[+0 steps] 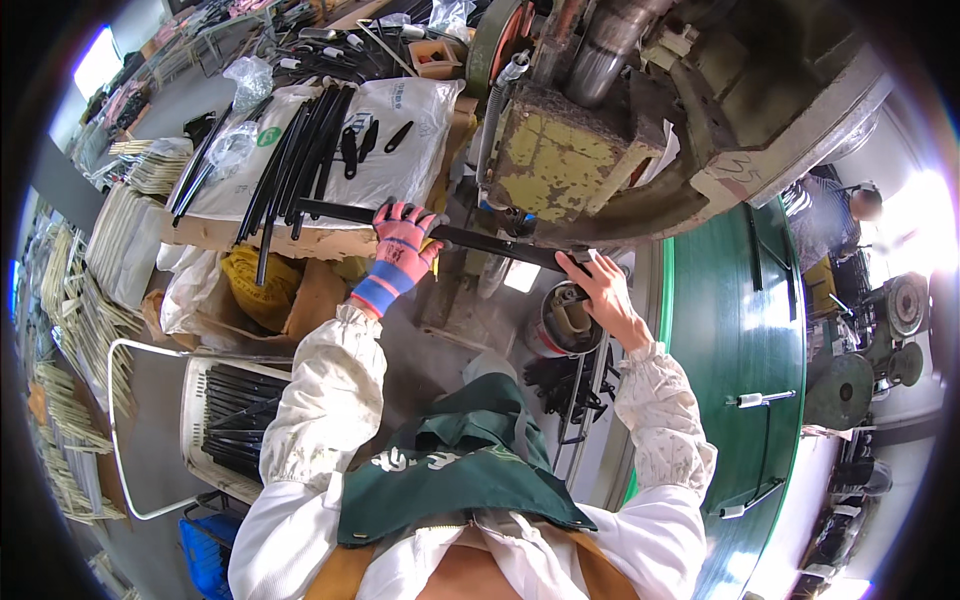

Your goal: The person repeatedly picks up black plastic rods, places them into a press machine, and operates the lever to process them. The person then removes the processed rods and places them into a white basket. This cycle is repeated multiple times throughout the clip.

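Note:
A long black metal tube [487, 241] runs across in front of me, below the head of a large machine press [570, 165]. My left hand [397, 247], in a pink and blue work glove, is wrapped around the tube left of its middle. At the right end, my bare right hand [604, 296] has its fingers on the tube; the hand partly hides that end. To the upper left, several black tubes [289, 165] lie side by side on a white plastic sack [405, 165]. Small flat black parts [367, 141] lie next to them.
A bucket [566, 322] stands below my right hand. Along the right runs a green tabletop [735, 322]. A white plastic basket [196, 427] of black pieces stands lower left, near a bent white frame [112, 420]. A person [832, 210] is at the far right.

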The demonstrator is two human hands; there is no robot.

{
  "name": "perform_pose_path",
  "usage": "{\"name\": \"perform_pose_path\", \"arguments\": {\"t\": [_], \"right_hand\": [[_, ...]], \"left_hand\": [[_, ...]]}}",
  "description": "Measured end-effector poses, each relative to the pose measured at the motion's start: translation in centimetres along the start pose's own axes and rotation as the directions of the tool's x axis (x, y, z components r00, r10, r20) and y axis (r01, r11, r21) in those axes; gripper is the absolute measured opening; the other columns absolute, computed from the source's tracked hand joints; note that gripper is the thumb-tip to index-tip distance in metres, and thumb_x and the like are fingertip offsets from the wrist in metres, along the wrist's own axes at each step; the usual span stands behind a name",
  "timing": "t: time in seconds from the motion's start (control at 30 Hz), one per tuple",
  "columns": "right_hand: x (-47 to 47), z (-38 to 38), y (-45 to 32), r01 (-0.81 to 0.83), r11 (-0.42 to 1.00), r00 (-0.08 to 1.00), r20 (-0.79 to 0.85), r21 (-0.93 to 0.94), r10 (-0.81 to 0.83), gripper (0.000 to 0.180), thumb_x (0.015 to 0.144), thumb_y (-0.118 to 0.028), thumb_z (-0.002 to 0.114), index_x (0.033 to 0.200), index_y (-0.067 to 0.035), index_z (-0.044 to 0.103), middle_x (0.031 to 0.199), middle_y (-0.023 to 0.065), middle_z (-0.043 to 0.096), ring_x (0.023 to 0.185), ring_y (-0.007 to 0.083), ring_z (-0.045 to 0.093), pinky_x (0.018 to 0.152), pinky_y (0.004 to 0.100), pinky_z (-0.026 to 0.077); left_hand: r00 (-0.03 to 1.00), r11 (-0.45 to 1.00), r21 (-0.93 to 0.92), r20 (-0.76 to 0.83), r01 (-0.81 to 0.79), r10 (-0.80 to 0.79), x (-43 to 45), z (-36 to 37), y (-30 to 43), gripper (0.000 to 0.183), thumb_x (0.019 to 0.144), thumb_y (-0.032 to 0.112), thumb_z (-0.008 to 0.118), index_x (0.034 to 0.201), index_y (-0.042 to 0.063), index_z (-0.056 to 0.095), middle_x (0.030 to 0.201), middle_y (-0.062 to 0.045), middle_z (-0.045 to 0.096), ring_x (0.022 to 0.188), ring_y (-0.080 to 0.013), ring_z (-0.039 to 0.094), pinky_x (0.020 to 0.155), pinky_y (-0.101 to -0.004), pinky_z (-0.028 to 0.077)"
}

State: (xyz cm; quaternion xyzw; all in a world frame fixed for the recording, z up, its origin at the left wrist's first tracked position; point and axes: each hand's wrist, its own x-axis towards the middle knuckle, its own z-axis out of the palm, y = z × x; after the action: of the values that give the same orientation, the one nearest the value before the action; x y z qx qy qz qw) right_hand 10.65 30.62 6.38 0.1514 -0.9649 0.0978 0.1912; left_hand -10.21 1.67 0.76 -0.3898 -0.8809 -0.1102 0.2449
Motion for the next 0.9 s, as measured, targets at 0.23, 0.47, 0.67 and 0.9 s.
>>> {"name": "perform_pose_path", "arguments": {"t": [0.23,0.47,0.67,0.9], "right_hand": [[0.3,-0.3,0.5,0.034,0.999,0.999,0.017,0.009,-0.035,0.097,0.042,0.005,0.069,0.136,-0.011,0.049,0.087,0.0126,0.057,0.088,0.0354,0.053,0.088,0.0441,0.044],[0.5,-0.5,0.5,0.034,0.996,0.998,0.048,-0.083,-0.030,0.085,0.045,-0.001,0.070,0.128,-0.009,0.054,0.101,0.0112,0.054,0.096,0.0319,0.053,0.084,0.0401,0.046],[0.7,-0.2,0.8,0.091,0.996,0.995,-0.041,-0.023,-0.092,0.100,0.043,0.003,0.069,0.139,-0.015,0.047,0.079,0.0110,0.051,0.079,0.0329,0.050,0.078,0.0417,0.045],[0.6,-0.3,0.9,0.081,0.996,0.997,0.002,-0.048,-0.081,0.101,0.043,0.002,0.071,0.139,-0.015,0.046,0.085,0.0117,0.052,0.080,0.0325,0.050,0.080,0.0408,0.044]], "left_hand": [[0.998,0.997,-0.063,-0.043,0.040,-0.043,-1.1,1.0,0.4,0.047,0.068,0.037,0.071,0.108,0.014,0.065,0.115,-0.008,0.061,0.117,-0.0332,0.044,0.097,-0.0497,0.029],[0.992,0.995,-0.095,-0.122,0.026,-0.037,-1.3,1.4,0.5,0.046,0.067,0.036,0.072,0.107,0.014,0.066,0.115,-0.008,0.061,0.117,-0.0344,0.044,0.097,-0.0502,0.029],[0.993,0.992,-0.120,-0.112,0.031,-0.045,-1.3,1.0,0.8,0.046,0.066,0.035,0.072,0.107,0.014,0.067,0.115,-0.008,0.060,0.115,-0.0340,0.045,0.096,-0.0500,0.030],[0.988,0.994,-0.104,-0.147,0.028,-0.043,-1.6,1.3,0.6,0.046,0.066,0.036,0.072,0.106,0.014,0.067,0.115,-0.009,0.061,0.114,-0.0340,0.046,0.095,-0.0488,0.031]]}}
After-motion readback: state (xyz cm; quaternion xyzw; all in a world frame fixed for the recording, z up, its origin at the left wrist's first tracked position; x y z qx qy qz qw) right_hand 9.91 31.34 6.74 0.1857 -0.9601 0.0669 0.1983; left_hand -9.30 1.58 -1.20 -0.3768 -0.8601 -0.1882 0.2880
